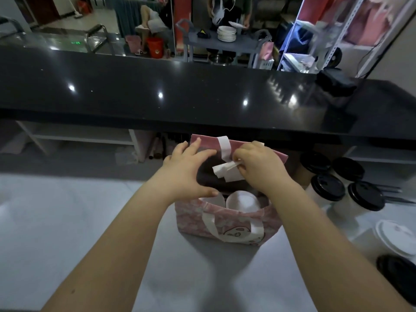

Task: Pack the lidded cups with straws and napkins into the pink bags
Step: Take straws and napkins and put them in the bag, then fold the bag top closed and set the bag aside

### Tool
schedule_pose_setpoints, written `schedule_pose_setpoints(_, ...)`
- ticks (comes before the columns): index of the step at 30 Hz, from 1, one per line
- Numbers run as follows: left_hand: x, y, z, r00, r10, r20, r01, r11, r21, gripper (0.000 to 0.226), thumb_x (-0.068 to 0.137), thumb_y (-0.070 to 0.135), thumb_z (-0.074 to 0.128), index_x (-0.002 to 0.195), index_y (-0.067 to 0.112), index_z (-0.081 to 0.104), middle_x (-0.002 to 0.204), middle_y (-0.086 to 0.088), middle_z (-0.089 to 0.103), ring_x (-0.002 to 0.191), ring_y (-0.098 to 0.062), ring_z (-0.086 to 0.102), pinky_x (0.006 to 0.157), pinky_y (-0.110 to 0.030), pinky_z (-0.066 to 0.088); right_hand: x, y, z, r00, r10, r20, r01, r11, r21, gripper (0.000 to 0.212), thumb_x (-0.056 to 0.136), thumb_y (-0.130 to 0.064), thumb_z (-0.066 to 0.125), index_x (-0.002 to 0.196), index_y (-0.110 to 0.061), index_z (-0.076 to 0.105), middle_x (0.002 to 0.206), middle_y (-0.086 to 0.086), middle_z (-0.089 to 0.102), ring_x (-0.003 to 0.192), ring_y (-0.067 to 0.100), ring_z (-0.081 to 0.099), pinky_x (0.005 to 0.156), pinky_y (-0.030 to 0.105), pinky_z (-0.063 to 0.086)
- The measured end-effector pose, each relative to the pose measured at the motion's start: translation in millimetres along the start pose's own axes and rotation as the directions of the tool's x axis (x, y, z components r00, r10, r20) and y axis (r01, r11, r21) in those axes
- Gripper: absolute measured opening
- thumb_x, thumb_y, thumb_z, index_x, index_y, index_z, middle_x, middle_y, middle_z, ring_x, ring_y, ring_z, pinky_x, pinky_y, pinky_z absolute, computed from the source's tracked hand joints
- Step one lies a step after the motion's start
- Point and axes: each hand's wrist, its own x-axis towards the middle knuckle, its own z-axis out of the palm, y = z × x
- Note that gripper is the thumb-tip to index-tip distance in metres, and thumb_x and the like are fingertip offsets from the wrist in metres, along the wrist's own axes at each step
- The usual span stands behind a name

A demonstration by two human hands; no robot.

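**Napkin held over the open pink bag**

The right hand has its grip closed on a thin white napkin, pinching it above the mouth of the pink bag, which stands on the counter. The left hand is spread over the bag's left side, its grip open. The napkin looks limp, very light and easy to tear, so a light edge pinch should be enough. The bag seems soft-walled and is best steadied at the rim. White lids show inside, but the hands hide any straws.

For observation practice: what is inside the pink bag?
Two white lids show inside the pink bag. The right hand pinches a napkin over the opening. It and the left hand cover the rest; straws cannot be seen.
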Motion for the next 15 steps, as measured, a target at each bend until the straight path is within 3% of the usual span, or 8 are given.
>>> schedule_pose_setpoints(3,0,-1,1,1.000,0.017,-0.001,-0.017,1.000,-0.007,0.101,0.065,0.069,0.073,0.147,0.053,0.016,0.164,0.009,-0.003,0.149,-0.019,-0.008,0.116,-0.054,0.014,-1,-2,-1,1.000,0.011,0.022,-0.011,1.000,0.003,0.027,0.083,-0.013,0.060,0.109,-0.015,0.067,0.112,0.002,0.064,0.104,0.025,0.052,0.088,0.036,0.043)
schedule_pose_setpoints(7,-2,-2,1,0.999,0.039,-0.006,-0.039,0.999,-0.035,0.097,0.068,0.066,0.074,0.146,0.053,0.019,0.164,0.008,-0.002,0.149,-0.018,-0.009,0.117,-0.055,0.013,-4,-5,-12,0.998,0.056,-0.020,-0.054,0.994,0.094,0.024,0.087,-0.009,0.058,0.107,-0.018,0.068,0.110,-0.002,0.065,0.102,0.021,0.052,0.085,0.035,0.043)
schedule_pose_setpoints(11,-5,-7,-4,0.994,0.067,-0.089,-0.084,0.973,-0.214,0.071,0.080,0.050,0.073,0.139,0.056,0.034,0.163,0.009,0.014,0.149,-0.014,0.000,0.119,-0.053,0.015,-17,0,-28,0.997,0.078,0.020,-0.079,0.916,0.394,0.037,0.087,0.007,0.047,0.102,-0.018,0.069,0.107,-0.006,0.063,0.107,0.016,0.052,0.093,0.033,0.044)
schedule_pose_setpoints(15,-12,-16,-5,0.969,0.102,-0.223,-0.187,0.895,-0.405,0.053,0.085,0.039,0.071,0.129,0.058,0.049,0.152,0.021,0.034,0.144,-0.004,0.021,0.118,-0.043,0.024,-50,9,-32,0.993,0.081,-0.088,-0.028,0.874,0.484,0.042,0.087,0.011,0.050,0.104,-0.022,0.070,0.106,-0.022,0.059,0.110,0.004,0.051,0.098,0.025,0.043)
